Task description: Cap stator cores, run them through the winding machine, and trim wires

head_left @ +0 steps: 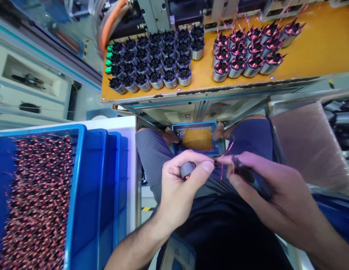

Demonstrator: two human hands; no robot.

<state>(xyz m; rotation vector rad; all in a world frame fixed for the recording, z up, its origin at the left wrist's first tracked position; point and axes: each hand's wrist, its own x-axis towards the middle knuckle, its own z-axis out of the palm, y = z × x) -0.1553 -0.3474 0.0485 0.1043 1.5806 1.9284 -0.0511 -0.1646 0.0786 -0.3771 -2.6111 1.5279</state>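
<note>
Over the lap, at frame centre: left hand (177, 183) is clenched around a small wound stator (187, 170), its long axis pointing toward 2 o'clock. Right hand (264, 187) grips a dark hand tool (251, 178) (type unclear), tip meeting the stator's copper lead wire (229, 147) at 3 o'clock of the stator. Hands nearly touch. Blue bin of wound stators (78, 180) at 9 o'clock; orange bench (318, 48) at 12.

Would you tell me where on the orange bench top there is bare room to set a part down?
Bare: the orange bench top right of the wound stators, and the gap between them and the unwound stators. Its back edge is crowded.
</note>
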